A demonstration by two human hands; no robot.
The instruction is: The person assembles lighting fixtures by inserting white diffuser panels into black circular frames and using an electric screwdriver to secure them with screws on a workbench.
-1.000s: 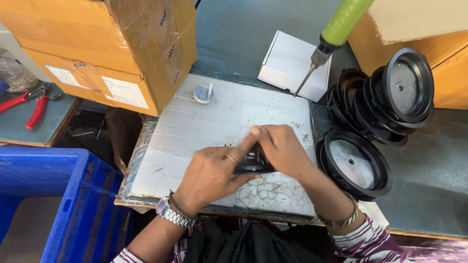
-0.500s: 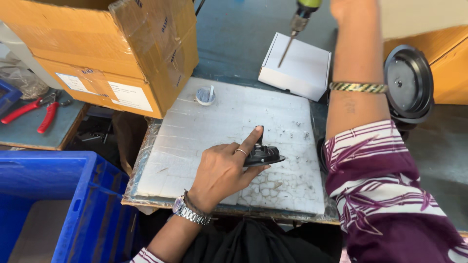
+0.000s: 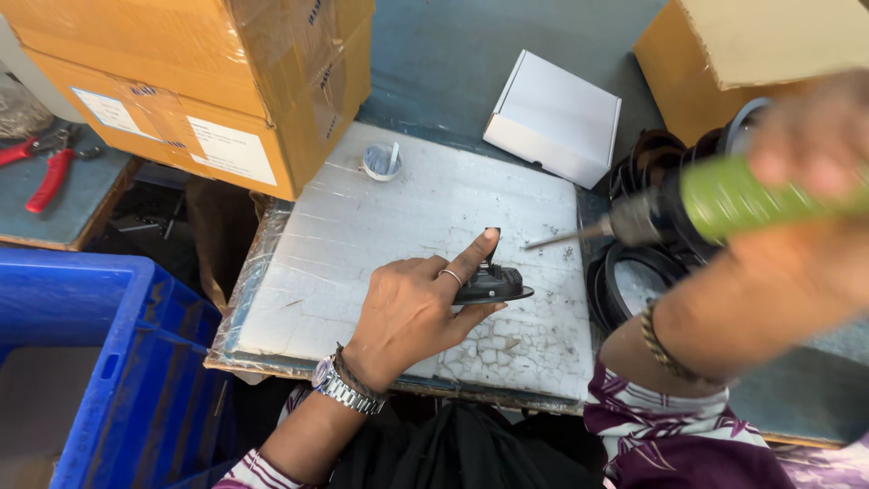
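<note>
Since half a second ago, the right hand (image 3: pixel 815 136) has brought the green driver (image 3: pixel 715 199) down from above, its bit now just right of the black part (image 3: pixel 491 285). That hand grips the driver's handle. The left hand (image 3: pixel 412 312) pins the part on the white board (image 3: pixel 362 263).

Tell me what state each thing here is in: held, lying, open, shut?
Left hand: pressing the small black part down, forefinger stretched out.
Small black part: lying on the white board, pinned.
Right hand: gripping the green screwdriver, blurred.
Green screwdriver: held level, tip above the board.
White box: shut.
Red pliers: lying unused.
Blue crate: open.
</note>
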